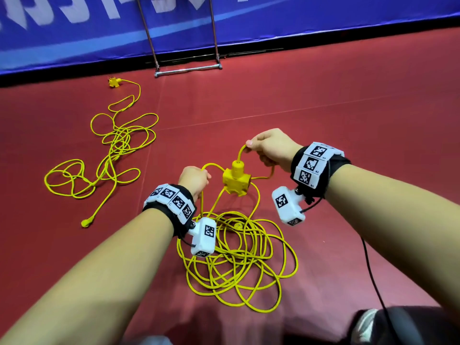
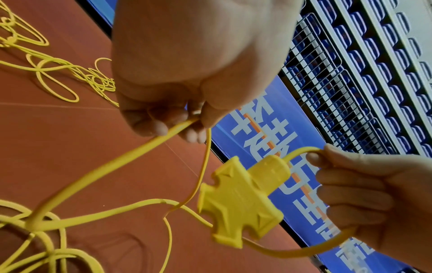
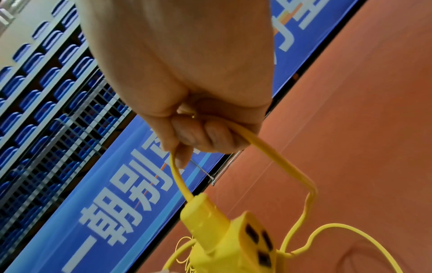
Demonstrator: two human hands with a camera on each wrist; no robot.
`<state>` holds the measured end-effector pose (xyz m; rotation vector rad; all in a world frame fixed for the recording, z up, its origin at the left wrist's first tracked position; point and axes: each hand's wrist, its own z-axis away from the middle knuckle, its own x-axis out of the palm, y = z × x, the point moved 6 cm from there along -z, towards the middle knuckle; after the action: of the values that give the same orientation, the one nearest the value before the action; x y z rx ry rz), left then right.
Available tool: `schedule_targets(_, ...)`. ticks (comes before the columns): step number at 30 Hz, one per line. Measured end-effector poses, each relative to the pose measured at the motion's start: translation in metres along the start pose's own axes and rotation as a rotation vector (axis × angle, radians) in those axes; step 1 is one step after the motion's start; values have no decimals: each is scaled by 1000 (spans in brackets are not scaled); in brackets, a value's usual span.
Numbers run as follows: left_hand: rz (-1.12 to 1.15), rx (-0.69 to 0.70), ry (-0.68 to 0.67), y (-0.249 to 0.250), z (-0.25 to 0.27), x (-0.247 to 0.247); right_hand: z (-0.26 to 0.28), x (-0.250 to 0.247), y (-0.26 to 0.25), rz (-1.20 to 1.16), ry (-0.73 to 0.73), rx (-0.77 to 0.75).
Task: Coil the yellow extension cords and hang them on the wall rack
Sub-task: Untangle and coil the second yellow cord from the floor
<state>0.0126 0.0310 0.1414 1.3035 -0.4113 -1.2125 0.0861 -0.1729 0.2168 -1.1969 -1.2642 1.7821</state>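
Note:
A yellow extension cord (image 1: 239,260) lies in a loose tangle on the red floor below my arms. Its cross-shaped socket block (image 1: 235,179) (image 2: 240,201) (image 3: 231,234) hangs in the air. My right hand (image 1: 267,146) (image 3: 198,133) grips the cord in a short loop just above the block. My left hand (image 1: 194,179) (image 2: 168,122) pinches a strand of the same cord to the block's left. A second yellow cord (image 1: 109,155) sprawls on the floor at the left, its socket block (image 1: 114,82) near the wall. The wire wall rack (image 2: 332,96) hangs above the blue banner.
A metal frame (image 1: 185,68) leans against the blue banner wall (image 1: 273,18), its foot bar on the floor. A shoe (image 1: 366,324) and a black cable (image 1: 373,277) show at the bottom right. Red floor stretches to the right.

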Motion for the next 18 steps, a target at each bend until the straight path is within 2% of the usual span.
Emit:
schedule_targets(5,-172,82,6,10,0,1,-4,-13,1,-228,167,22)
schedule_targets(8,-159,120,-108,16,6,16,-7,-24,1,-310,272,14)
schedule_targets(12,-236,208,-255,25,21,34,-7,-31,-3,-394,317,10)
schedule_targets(15,-460,255,-434,21,30,46,-6,-34,-4,-414,329,23)
schedule_targets(18,-739,203,-773,2,48,61,-7,-33,-3,-409,314,33)
